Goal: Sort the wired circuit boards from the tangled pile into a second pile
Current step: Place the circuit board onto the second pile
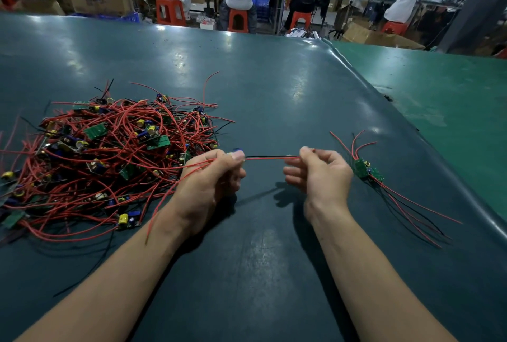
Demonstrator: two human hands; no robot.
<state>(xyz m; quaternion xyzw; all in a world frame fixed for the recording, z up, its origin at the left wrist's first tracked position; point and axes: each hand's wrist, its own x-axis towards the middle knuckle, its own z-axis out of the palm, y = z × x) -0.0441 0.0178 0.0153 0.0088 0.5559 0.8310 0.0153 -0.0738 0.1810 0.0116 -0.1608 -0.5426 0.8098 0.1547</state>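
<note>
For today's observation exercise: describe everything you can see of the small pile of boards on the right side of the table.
The small pile holds a few green circuit boards, the exact count unclear, one with a yellow part on top. Thin red and black wires fan out from it, some up and away, longer ones trailing toward the near table edge. It lies flat on the dark green table, just beyond the right hand, which does not appear to touch it.

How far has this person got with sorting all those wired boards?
Barely started. Done: the small second pile on the right holds only a few boards. In hand: the left hand grips one board's end while the right hand pinches its red and black wires, stretched between them. Left: the big tangled pile, still dozens of boards.
</note>
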